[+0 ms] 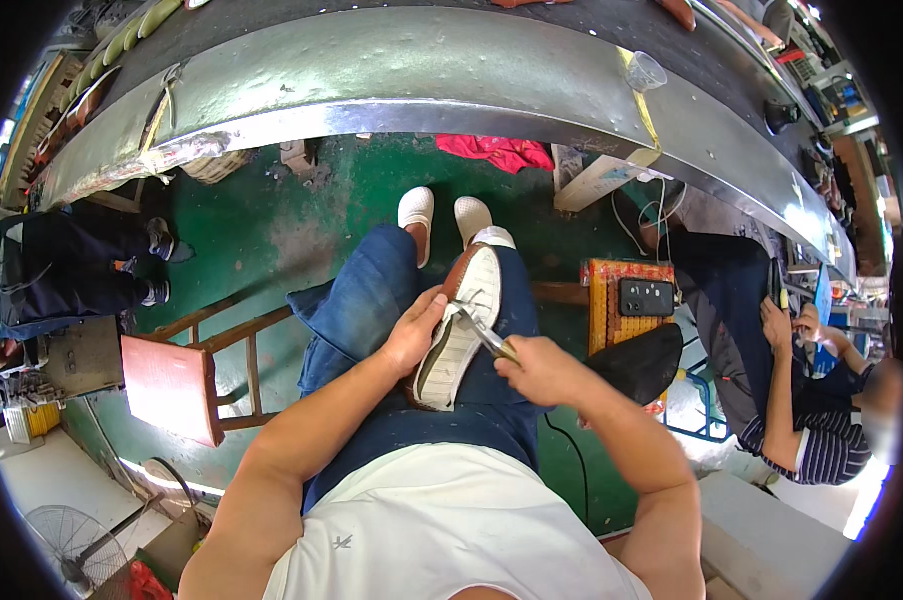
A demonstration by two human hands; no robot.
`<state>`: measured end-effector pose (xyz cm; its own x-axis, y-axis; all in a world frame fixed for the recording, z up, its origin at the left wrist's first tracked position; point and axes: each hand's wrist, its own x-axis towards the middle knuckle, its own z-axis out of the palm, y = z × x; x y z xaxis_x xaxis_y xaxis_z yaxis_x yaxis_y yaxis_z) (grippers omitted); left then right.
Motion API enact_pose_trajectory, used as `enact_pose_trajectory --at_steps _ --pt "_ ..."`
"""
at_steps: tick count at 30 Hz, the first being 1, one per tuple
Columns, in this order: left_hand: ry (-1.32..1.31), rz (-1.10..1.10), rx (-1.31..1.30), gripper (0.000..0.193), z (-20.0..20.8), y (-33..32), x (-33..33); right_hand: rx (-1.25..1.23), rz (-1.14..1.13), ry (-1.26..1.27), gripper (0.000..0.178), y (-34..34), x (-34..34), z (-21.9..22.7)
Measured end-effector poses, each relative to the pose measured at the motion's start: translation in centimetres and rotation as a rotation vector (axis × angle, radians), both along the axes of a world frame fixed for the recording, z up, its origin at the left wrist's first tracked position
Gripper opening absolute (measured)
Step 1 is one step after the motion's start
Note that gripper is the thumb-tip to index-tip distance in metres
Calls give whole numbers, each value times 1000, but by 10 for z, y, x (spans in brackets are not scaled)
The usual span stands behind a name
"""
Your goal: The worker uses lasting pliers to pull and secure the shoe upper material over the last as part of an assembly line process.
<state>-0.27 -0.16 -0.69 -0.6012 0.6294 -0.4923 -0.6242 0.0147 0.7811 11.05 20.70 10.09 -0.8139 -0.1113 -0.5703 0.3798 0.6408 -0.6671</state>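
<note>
A shoe (449,362) lies upside down across my thighs, its cream sole facing up and its brown upper showing along the edge. My left hand (414,335) is closed on the shoe's left side near the middle, thumb at the sole's rim. In my right hand (546,370) is a slim metal hand tool (489,338) with a yellowish handle; whether it is a knife or pincers I cannot tell. Its tip meets the sole close to my left thumb.
A long metal-edged workbench (371,75) curves ahead, with a clear plastic cup (646,71) on it. A wooden stool (171,385) stands left. To my right a black phone (646,297) rests on a wooden seat (611,325). A co-worker (811,400) sits at far right; another person (71,260) stands left.
</note>
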Motion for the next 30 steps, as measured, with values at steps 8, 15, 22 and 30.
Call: enact_pose_trajectory --at_steps 8,15,22,30 --pt "-116 -120 -91 80 13 17 -19 -1045 -669 -376 29 -22 40 -90" --pt "-202 -144 -165 70 26 36 -22 -1143 -511 -501 46 37 45 -70" --pt "-38 -178 -382 64 26 51 -20 -312 -368 -317 35 47 5 3" --pt "104 -299 -501 70 29 46 -23 34 -90 129 47 36 -22 -17"
